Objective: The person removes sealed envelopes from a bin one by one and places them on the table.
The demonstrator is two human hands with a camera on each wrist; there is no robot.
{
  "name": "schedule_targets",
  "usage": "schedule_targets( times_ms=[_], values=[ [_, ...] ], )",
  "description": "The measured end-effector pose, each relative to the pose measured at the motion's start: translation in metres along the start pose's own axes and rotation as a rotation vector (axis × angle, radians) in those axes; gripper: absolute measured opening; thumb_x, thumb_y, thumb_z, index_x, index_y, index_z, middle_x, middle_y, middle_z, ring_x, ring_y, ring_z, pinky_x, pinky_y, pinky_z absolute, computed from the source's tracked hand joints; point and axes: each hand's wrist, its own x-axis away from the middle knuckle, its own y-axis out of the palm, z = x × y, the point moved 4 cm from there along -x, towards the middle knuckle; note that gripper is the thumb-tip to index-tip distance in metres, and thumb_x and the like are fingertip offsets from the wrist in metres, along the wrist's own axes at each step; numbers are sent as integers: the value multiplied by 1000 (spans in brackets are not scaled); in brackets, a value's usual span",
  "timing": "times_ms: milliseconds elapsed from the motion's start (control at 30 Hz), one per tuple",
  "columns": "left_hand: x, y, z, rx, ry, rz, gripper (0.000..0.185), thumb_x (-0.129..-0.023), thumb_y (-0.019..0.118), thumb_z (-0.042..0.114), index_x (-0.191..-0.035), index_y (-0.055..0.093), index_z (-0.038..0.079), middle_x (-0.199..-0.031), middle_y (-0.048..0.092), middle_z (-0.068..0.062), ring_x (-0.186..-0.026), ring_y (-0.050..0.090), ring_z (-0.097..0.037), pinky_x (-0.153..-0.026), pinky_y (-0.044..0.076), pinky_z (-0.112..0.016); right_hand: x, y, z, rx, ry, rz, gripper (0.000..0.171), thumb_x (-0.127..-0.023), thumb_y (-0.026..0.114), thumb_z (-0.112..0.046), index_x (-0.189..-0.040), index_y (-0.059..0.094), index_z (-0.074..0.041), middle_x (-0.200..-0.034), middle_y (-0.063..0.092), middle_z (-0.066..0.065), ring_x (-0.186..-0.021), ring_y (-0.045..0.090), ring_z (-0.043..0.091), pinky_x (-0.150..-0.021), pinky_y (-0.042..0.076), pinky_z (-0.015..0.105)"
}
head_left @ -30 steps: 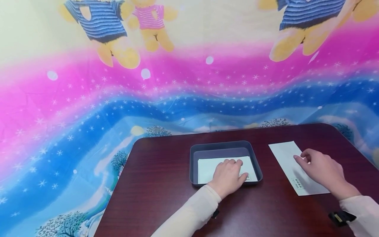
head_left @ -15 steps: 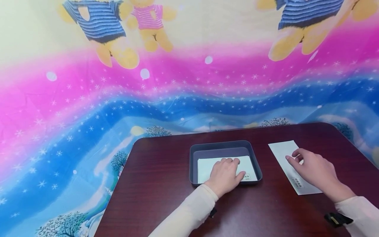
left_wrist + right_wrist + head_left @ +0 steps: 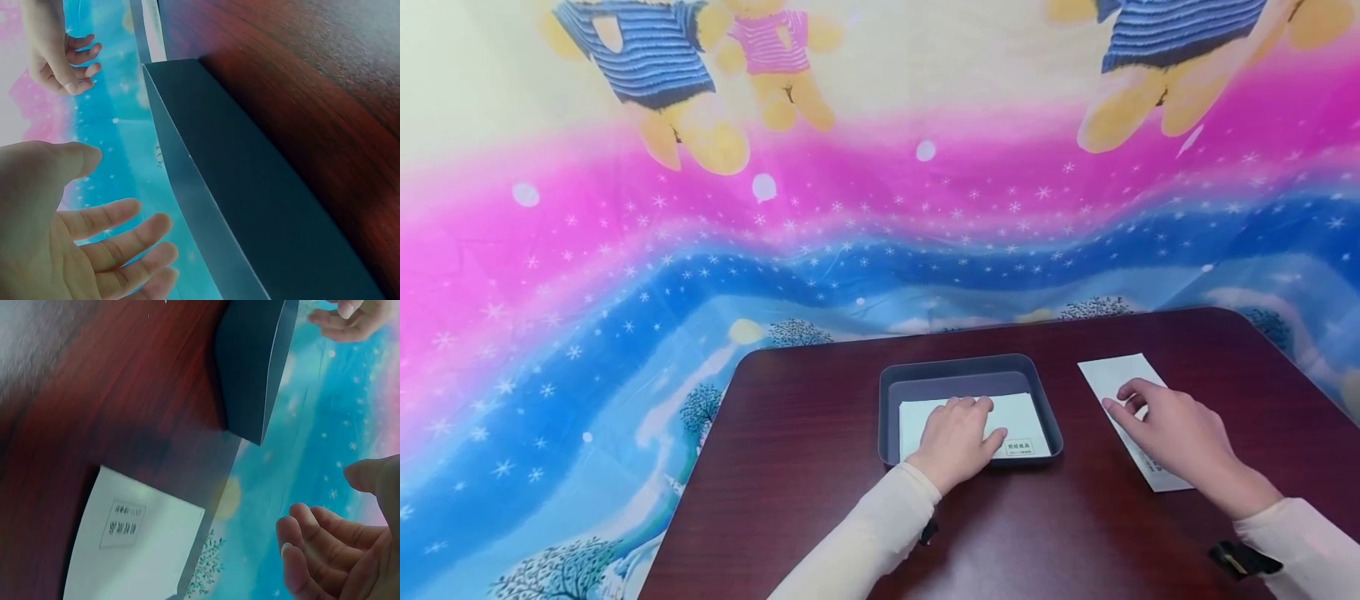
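A dark grey tray [image 3: 970,367] sits mid-table with a white envelope [image 3: 1026,414] lying flat in it, a small printed label at its near right corner. My left hand [image 3: 964,427] lies over that envelope, fingers spread and relaxed, gripping nothing; in the left wrist view my left hand [image 3: 125,200] shows beside the tray wall [image 3: 250,206]. A second white envelope [image 3: 1116,372] lies on the table to the right. My right hand [image 3: 1129,403] hovers over its middle with loosely curled fingers, holding nothing. The right wrist view shows this envelope [image 3: 131,556] below my right hand [image 3: 319,506].
The dark red wooden table [image 3: 820,433] has rounded corners. Its left edge [image 3: 700,467] and far edge border a bright pink and blue printed cloth [image 3: 625,275] with cartoon bears that hangs behind and beside the table.
Both hands have slid left. My left hand has uncovered the label on the envelope in the tray. My right hand now covers the near end of the right envelope.
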Motion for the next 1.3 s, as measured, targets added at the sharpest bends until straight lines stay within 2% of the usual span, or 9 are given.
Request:
schedule_targets(
  times_ms=[333,633,1067,1300],
  values=[
    [0,2,-6,-14,-11,-2,35,-98,61,46,-118,68,18,-105,75,2,-94,69,-15,-74,56,-29,-1,9,-14,-6,-20,-6,35,-96,63,-47,-102,69,-13,-85,70,-4,-70,62,9,-50,39,35],
    [-1,2,-11,-12,-13,-8,37,-98,60,46,-120,67,17,-106,75,0,-92,68,-16,-75,56,-29,1,12,-27,-9,-60,34,25,-95,66,-41,-95,68,-16,-76,67,-9,-63,56,5,-51,36,30],
    [3,3,-19,-15,-16,-3,37,-99,60,45,-120,68,16,-105,75,-1,-91,68,-17,-73,56,-29,0,20,-43,-29,-90,20,26,-95,67,-39,-97,68,-13,-73,64,-8,-63,52,8,-54,36,30],
    [4,-1,-27,-23,-19,11,35,-98,62,43,-116,68,14,-98,74,-2,-86,68,-18,-70,56,-30,-1,27,-54,-52,-102,10,23,-94,68,-34,-99,68,-12,-73,64,-7,-63,51,9,-54,37,30]
  ],
)
